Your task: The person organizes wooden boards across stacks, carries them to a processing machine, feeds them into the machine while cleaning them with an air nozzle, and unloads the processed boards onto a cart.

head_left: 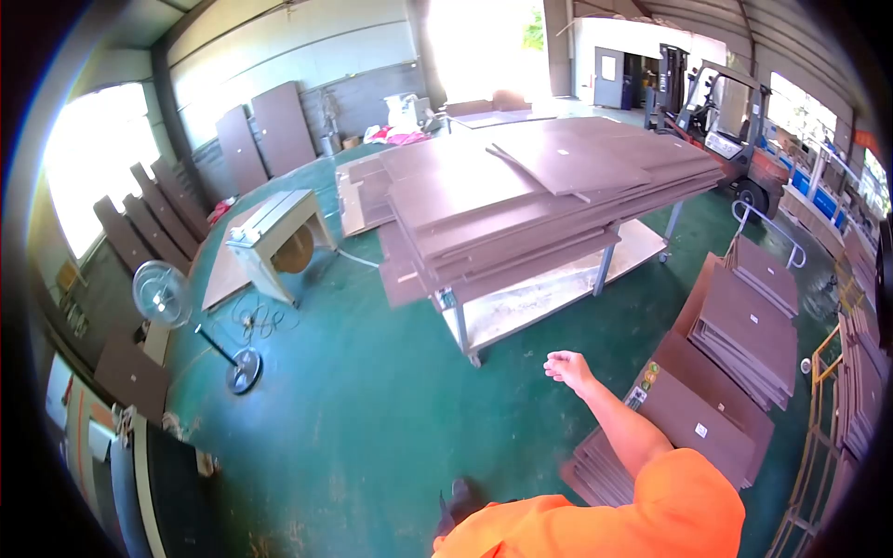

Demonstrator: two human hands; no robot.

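My right hand (pixel 566 366) reaches forward over the green floor, its fingers loosely bent and apart, with nothing visible in them. It is in the air, short of the wheeled cart (pixel 521 321), which bears a large stack of brown panels (pixel 465 209). One narrower panel (pixel 530 169) lies askew on top of that stack. Beside my right forearm, stacked brown boards (pixel 684 409) with small white labels stand on the floor; colored stickers (pixel 648 377) mark one edge. My left hand is out of frame.
To the left stand a floor fan (pixel 244 370) with a loose cable and a table saw (pixel 274 237). Panels (pixel 284 126) lean on the back wall. A forklift (pixel 721 130) is parked back right; a yellow-framed rack (pixel 819 372) holds boards at far right.
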